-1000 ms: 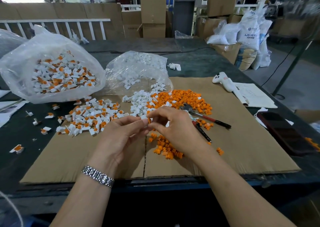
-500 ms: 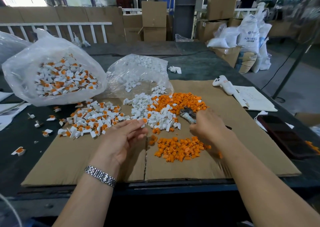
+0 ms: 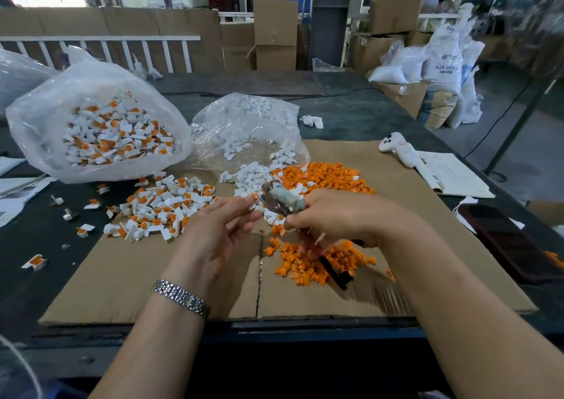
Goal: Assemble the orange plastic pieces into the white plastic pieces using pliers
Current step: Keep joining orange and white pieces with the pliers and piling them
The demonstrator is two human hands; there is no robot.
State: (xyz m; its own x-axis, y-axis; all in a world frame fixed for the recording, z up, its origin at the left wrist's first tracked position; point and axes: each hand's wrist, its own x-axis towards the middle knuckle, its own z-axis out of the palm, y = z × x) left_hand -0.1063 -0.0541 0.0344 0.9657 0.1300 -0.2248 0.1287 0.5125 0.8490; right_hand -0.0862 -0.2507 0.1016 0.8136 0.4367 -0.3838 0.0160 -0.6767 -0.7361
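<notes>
Orange pieces: two loose heaps on the cardboard sheet [image 3: 152, 276] — the far heap [image 3: 323, 176] beside the white pieces, the near heap [image 3: 317, 261] under the right wrist.
White pieces: loose pile [image 3: 253, 179] at the mouth of the clear bag [image 3: 244, 124], touching the far heap.
Piece in work: one small white piece with orange showing [image 3: 254, 198], pinched at the fingertips of the left hand [image 3: 216, 231], just beside the nose of the pliers [image 3: 282, 200].
Left grip: fingers together on that piece, thumb hidden behind.
Right grip: right hand [image 3: 341, 215] curled around the pliers' handles; one dark handle end pokes out below over the near heap.
Pliers' jaws: too blurred to tell whether they are apart or together.
Finished pieces: spread [image 3: 158, 209] left of the hands, more in the big bag [image 3: 100, 130] on the bench [image 3: 36, 237].
Handling: pieces look light, stiff and smooth, likely to skid or pop away under pressure; hold the white body by its flat sides, leaving the orange insert clear for the jaws.
Squeeze: probably a gentle, square press; hard force could crack thin plastic.
Risk: fingertips sit very near the pliers' nose.
</notes>
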